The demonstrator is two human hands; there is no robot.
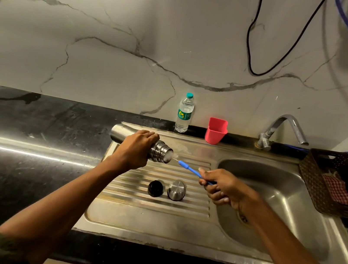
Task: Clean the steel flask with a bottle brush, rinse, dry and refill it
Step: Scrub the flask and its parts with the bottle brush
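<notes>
Brushing the flask interior. Our left hand wraps around the steel flask, holding it nearly level above the sink's ribbed drainboard, mouth toward the basin. Our right hand grips the blue handle of the bottle brush, whose white bristles sit just inside the flask mouth. We judge good practice to be: keep handle and flask in one line, drive the bristles to the bottom, and twist while stroking so every wall is scrubbed. The black stopper and steel cap stand side by side on the drainboard, just below the flask
</notes>
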